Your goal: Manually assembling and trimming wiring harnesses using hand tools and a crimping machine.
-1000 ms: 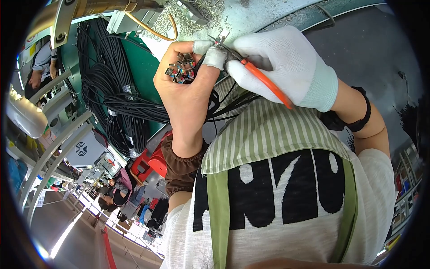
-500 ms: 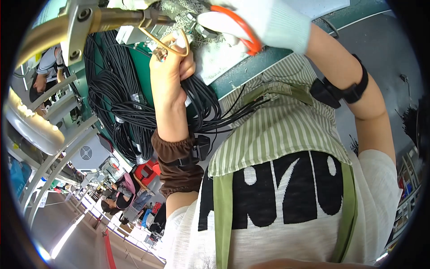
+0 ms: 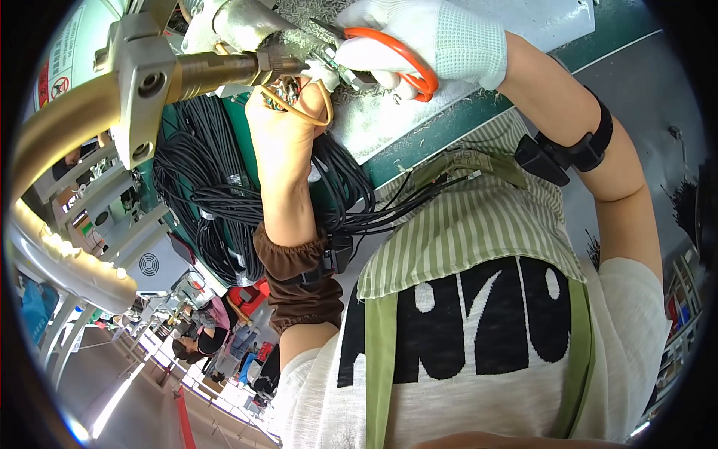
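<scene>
Cable ends (image 3: 285, 93) now up at tip of brass pipe (image 3: 213, 77). Left hand (image 3: 288, 131) curls round them, just below pipe; gloved right hand (image 3: 415, 41), right of it, grips orange-handled cutters (image 3: 399, 47), fingertip pinch unclear.

right hand (image 3: 420, 26): white knitted glove (image 3: 452, 34) with a pale mint, textured cuff (image 3: 479, 56). right forearm: black band (image 3: 591, 142) carrying a black box-shaped module (image 3: 540, 159). left hand (image 3: 284, 127): white fingertip cover (image 3: 323, 76). left forearm: brown sleeve cover (image 3: 299, 299), gathered at its ends, with a dark strap (image 3: 305, 278) and black module (image 3: 341, 253). torso: white short-sleeved shirt (image 3: 636, 299), large black print (image 3: 441, 340) on the chest; green-and-white striped apron (image 3: 471, 228), plain green straps (image 3: 381, 367).
</scene>
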A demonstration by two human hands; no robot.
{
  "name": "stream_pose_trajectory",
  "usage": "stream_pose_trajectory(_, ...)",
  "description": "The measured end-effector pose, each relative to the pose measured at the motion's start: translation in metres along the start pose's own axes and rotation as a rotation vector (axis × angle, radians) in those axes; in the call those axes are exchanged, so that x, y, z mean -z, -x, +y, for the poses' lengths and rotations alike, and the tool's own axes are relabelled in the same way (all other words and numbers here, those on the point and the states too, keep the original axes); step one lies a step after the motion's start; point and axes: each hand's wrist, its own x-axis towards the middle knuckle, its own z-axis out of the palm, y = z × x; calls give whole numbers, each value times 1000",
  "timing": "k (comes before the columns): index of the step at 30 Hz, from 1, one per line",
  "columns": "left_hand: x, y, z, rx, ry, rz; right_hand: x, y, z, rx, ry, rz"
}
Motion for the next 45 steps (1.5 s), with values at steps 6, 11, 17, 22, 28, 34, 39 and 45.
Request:
stream_pose_trajectory(6, 1, 7, 4, -34, -26, -2, -1, -3, 4, 57, 94, -8)
stream_pose_trajectory(11, 1, 6, 1, -27, -44, 84, 0, -5, 2, 82, 140, -17)
stream_pose_trajectory(17, -1, 5, 1, -5, -45, 72, -3, -1, -3, -3, 44, 8)
stream_pose_trajectory(22, 9, -3, -3, 35, 46, -59, -1, -12, 5, 13, -5, 65)
stream_pose_trajectory(28, 0, 5, -6, -3, 230, -86, 8, 16, 5, 238, 293, 189)
stream_pose_trajectory(34, 16, 39, -18, -30, 529, 89, -4, 105, 27, 128, 653, 575)
stream_pose_trajectory(39, -9, 48, -9, 184, 887, -92, -53, 73, 50, 818, 1006, 442)
stream_pose_trajectory(45, -18, 59, -14, 303, 974, -11, -92, 43, 69, 818, 1318, 415)
